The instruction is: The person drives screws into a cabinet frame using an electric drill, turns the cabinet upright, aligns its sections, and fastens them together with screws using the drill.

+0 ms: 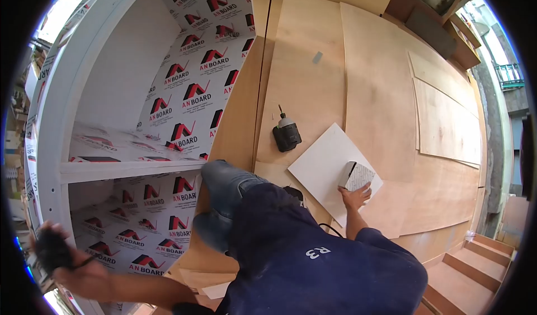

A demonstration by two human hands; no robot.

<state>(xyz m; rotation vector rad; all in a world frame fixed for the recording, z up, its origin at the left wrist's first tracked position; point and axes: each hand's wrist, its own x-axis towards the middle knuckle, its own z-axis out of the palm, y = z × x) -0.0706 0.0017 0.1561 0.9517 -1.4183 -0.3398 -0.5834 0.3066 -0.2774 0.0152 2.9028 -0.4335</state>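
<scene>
The left hand [84,278] is curled around a black, rounded object [51,252], its fingers wrapped on the far side and a dark strap or strip lying across the palm side. Both are blurred, so I cannot tell what the object is. This hand is raised at the far left, in front of the white-framed cabinet [134,169], whose inner panels carry white film with red and black "ANBOARD" print.

The right hand [355,196] is partly spread, thumb and fingers apart, touching the near side of a small, pale box with fine dark markings [361,176]. I cannot tell whether it grips the box or only rests against it.

The box sits on the right part of a flat, white, square board [319,159], 1 dark face turned to the left. The board lies askew, with 1 corner pointing away from the person, on broad, light-brown plywood sheets [380,91].

A black and grey cordless drill [287,136] lies on the plywood just beyond the board's left corner, its bit pointing away from the person. A tiny, thin piece [273,116] lies beside the bit.
</scene>
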